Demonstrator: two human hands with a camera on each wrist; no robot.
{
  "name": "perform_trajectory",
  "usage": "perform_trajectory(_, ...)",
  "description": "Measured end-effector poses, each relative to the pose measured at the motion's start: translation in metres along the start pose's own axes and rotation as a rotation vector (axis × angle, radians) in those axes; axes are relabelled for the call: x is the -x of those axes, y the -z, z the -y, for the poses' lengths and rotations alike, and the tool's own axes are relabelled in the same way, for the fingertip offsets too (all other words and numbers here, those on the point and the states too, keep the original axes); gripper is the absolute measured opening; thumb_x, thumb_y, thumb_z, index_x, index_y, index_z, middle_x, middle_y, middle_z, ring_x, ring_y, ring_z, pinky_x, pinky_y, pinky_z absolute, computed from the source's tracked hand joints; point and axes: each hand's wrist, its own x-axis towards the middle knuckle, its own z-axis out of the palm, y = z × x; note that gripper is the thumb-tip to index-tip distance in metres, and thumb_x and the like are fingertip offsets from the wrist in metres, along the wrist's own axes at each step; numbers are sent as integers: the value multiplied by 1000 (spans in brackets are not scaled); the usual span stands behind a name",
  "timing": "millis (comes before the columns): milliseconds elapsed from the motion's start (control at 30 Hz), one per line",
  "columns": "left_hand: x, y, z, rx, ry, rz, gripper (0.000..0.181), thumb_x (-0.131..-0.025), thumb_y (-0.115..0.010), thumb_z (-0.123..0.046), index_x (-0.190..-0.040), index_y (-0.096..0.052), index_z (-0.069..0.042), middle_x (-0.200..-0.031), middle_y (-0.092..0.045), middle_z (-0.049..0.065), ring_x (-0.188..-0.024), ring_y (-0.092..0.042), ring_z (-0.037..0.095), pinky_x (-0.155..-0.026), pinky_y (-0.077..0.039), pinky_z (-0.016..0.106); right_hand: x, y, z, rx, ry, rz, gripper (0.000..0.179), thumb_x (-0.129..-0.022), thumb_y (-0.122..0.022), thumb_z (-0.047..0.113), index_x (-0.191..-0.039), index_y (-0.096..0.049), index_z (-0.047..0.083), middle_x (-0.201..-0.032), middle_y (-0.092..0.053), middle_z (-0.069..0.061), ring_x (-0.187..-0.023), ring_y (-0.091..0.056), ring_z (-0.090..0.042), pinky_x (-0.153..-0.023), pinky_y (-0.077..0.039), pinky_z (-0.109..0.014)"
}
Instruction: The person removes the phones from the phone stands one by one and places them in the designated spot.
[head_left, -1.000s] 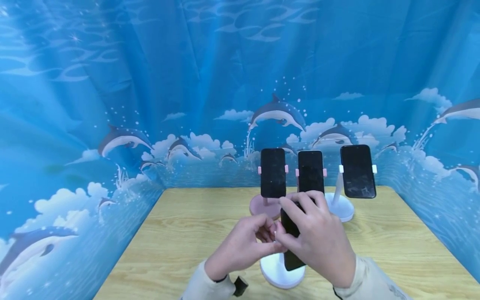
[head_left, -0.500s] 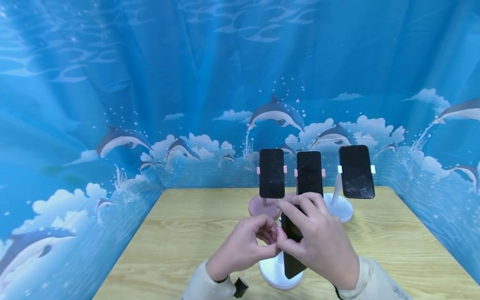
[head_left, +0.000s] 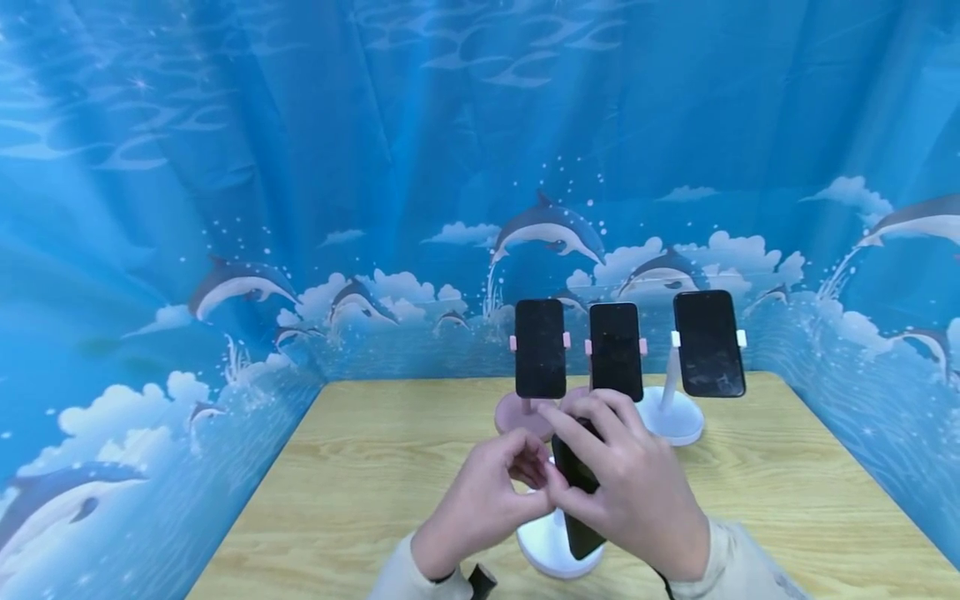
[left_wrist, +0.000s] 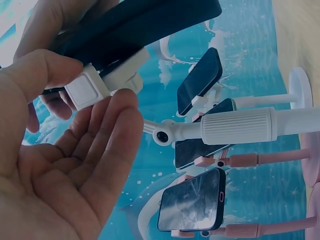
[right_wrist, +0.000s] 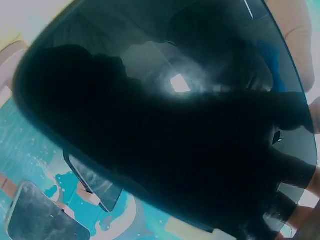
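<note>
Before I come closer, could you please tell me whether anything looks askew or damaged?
Only the front phone, held by the right hand, looks askew: it slants over a white stand, while the three phones behind sit nearly upright. I see no spill or damage.

I saw the left hand (head_left: 491, 492) left of the held phone (head_left: 574, 468), the right hand (head_left: 641, 479) at its right, three mounted phones (head_left: 615, 350) behind it, a stand base (head_left: 551, 557) beneath.
</note>
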Motion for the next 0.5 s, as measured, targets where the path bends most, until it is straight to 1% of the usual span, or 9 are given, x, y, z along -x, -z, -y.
perform_trajectory(100,1,-1,1,-6,-14,-22,15,-90,-73,-7,-100,-64,-14,-91,-65,-4,-80,-69,6,-77,-60,28,2,-2,1,-2,2,2,45,-97,-54,37,-135,-68,17,-118,-67,-4,-111,-59,-28,-59,-60,-37)
perform_trajectory(167,1,-1,1,-2,-19,-30,16,-90,-73,-6,-100,-64,-14,-92,-66,-4,-81,-69,6,-77,-60,27,2,-3,0,5,14,-8,45,-99,-51,38,-133,-69,15,-118,-67,-5,-111,-60,-28,-61,-61,-39)
perform_trajectory(300,0,-2,1,9,-15,-30,14,-90,-73,-7,-100,-65,-13,-92,-67,-4,-81,-69,6,-77,-60,27,2,-3,-1,5,23,-17,45,-99,-52,38,-133,-69,15,-117,-67,-5,-110,-60,-29,-62,-62,-41)
perform_trajectory(500,-1,-2,1,8,5,-28,14,-90,-73,-7,-100,-65,-14,-91,-66,-5,-80,-69,7,-76,-60,27,2,-3,-2,2,23,-15,45,-98,-52,39,-132,-69,15,-118,-67,-6,-110,-60,-29,-63,-62,-41)
